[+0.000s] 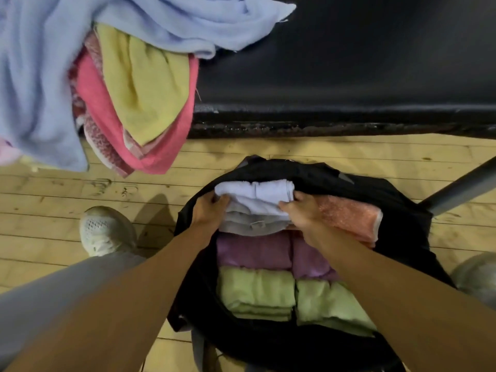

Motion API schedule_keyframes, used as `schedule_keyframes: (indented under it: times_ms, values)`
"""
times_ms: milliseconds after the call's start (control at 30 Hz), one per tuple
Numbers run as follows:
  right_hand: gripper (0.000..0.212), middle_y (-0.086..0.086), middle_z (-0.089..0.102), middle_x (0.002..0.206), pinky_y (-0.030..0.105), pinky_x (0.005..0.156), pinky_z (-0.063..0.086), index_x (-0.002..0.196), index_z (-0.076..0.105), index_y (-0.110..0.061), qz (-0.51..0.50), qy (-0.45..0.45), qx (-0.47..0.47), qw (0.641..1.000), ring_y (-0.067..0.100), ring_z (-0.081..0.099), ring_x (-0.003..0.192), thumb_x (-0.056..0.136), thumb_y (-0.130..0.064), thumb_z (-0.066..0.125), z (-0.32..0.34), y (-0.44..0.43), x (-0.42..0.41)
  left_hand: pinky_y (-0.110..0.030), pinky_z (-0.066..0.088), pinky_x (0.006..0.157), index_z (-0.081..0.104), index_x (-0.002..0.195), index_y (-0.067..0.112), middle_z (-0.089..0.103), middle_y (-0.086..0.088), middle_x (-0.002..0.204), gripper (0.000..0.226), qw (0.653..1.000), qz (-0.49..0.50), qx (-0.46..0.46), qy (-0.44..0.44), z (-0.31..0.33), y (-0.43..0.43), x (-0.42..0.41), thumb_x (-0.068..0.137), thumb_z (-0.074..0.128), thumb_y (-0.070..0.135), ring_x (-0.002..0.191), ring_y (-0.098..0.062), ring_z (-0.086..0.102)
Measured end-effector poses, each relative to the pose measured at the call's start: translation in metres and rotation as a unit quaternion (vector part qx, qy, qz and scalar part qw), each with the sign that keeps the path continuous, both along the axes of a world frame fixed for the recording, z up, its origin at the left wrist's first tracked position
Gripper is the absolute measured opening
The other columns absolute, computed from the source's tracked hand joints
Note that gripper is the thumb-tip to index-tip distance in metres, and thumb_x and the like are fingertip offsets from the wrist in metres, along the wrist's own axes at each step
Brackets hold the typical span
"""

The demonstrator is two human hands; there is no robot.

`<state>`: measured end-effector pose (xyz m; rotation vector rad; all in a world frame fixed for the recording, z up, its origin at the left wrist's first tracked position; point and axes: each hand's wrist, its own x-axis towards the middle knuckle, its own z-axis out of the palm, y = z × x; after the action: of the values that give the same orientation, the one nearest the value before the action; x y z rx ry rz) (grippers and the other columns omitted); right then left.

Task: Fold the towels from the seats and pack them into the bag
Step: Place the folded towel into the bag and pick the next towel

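Arms: both bare forearms reach forward and down into the bag [397, 208] from its near side.
Left hand [210, 208]: at the far left of the bag; its grip curls round the left end of the pale towel [257, 208].
Right hand [300, 210]: mid-bag, at the far side; its grip pinches the pale towel's right end.
Pale towel: folded, held in the bag's far-left part, just beyond the purple towels [252, 251] and touching the orange towel [349, 216] on its right.
Bag: black and open, standing on the floor [53, 189]; green towels [257, 288] fill its near row.
Floor: light wooden boards, with a white shoe [104, 229] left of the bag and a grey pole [461, 189] to its right.
Seat [349, 63]: black, beyond the bag; far left of the bag, loose blue [40, 76], yellow [145, 81] and pink [102, 103] towels hang over its edge.
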<state>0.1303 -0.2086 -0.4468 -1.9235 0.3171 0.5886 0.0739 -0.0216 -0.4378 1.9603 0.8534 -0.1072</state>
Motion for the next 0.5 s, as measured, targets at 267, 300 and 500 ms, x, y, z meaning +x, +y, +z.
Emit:
schedule_keyframes:
  times_ms: [267,300,500]
  values:
    - [0.036,0.017,0.060,0.128,0.035,0.093,0.044,0.128,0.057,-0.004,0.093,-0.021,-0.195,0.976,0.034,0.057,0.117,0.094,-0.017,0.056,-0.026,0.003,0.011,-0.028,0.040,0.058,0.054,0.063,0.017,0.061,-0.008,0.068,0.033,0.986,-0.046,0.157,0.032,-0.027,-0.002,0.015,0.086,0.069,0.036,0.071,-0.025,0.058]
    - [0.038,0.018,0.059,0.130,0.035,0.095,0.043,0.129,0.055,-0.003,0.112,-0.031,-0.219,0.969,0.035,0.056,0.118,0.094,-0.017,0.057,-0.029,0.002,0.007,-0.030,0.044,0.064,0.061,0.072,0.017,0.065,-0.010,0.078,0.028,0.982,-0.061,0.171,0.048,-0.031,-0.004,0.012,0.087,0.067,0.040,0.081,-0.028,0.061]
    - [0.048,0.020,0.051,0.139,0.032,0.099,0.040,0.139,0.045,-0.001,0.157,-0.020,-0.255,0.954,0.033,0.049,0.128,0.095,-0.013,0.057,-0.028,0.004,0.006,-0.038,0.046,0.083,0.065,0.117,0.017,0.065,-0.013,0.112,0.036,0.974,-0.088,0.195,0.081,-0.036,-0.008,0.011,0.092,0.057,0.042,0.108,-0.032,0.056]
